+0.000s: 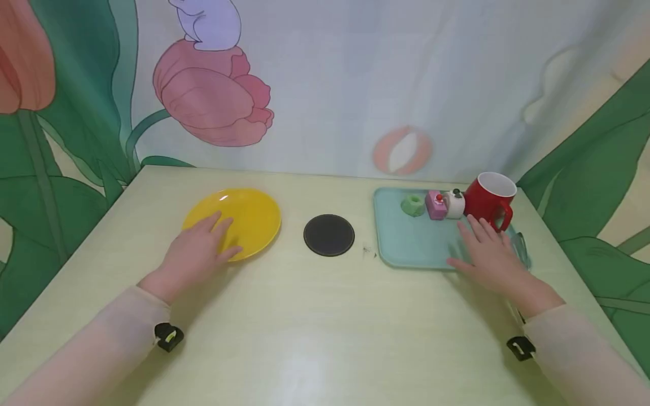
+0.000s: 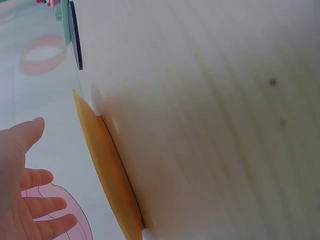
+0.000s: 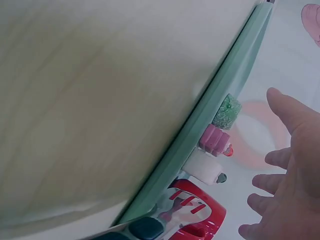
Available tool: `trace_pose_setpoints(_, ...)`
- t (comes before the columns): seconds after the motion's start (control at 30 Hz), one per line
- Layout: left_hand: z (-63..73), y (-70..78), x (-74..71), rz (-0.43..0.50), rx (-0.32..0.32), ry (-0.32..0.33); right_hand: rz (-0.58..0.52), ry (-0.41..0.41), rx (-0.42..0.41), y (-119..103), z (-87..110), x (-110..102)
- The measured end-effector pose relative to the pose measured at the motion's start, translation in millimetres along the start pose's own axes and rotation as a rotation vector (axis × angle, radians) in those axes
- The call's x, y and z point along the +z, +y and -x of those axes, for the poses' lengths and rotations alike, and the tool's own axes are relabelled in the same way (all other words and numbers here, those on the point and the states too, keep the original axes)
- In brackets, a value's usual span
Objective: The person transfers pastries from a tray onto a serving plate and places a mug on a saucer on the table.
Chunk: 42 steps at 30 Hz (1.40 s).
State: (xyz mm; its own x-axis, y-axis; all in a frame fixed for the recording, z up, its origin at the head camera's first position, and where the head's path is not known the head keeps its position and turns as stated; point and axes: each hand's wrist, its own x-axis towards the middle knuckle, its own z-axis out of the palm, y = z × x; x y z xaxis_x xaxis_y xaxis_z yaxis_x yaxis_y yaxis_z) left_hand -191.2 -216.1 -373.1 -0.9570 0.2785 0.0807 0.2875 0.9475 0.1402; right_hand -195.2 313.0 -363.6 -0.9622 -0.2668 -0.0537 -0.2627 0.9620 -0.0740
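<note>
My left hand (image 1: 195, 248) hovers over the near left part of a yellow plate (image 1: 259, 217), fingers spread and holding nothing. In the left wrist view, the hand (image 2: 30, 195) shows apart from the plate's rim (image 2: 107, 170). My right hand (image 1: 490, 256), also empty with fingers extended, is over the right front part of a light teal tray (image 1: 411, 248). Along the tray's back stand a green ring-shaped piece (image 1: 413, 205), a pink toy cake (image 1: 435, 205) with a red top, a white toy cake (image 1: 455, 204) and a red mug (image 1: 477, 200) with its handle toward me.
A round black coaster (image 1: 329, 235) lies between plate and tray. Some clear thing with a dark teal edge (image 1: 521, 248) is at the tray's right side, partly behind the right hand. A printed curtain (image 1: 325, 101) hangs behind the pale table (image 1: 304, 316).
</note>
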Motion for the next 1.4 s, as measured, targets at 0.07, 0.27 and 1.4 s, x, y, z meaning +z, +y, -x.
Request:
trace_pose_setpoints(0.07,-0.6,-1.6,-2.6,0.010,-0.004,0.012,-0.004,0.007,0.002,2,1.4,0)
trace_pose_setpoints(0.27,2.9,-8.0,-4.4,0.046,-0.046,-0.021,-0.017,-0.003,0.004,5,6.1,1)
trace_pose_setpoints(1.4,24.0,-69.2,-2.0,0.631,-0.517,-0.182,-0.035,0.030,0.046,48,53.1,14)
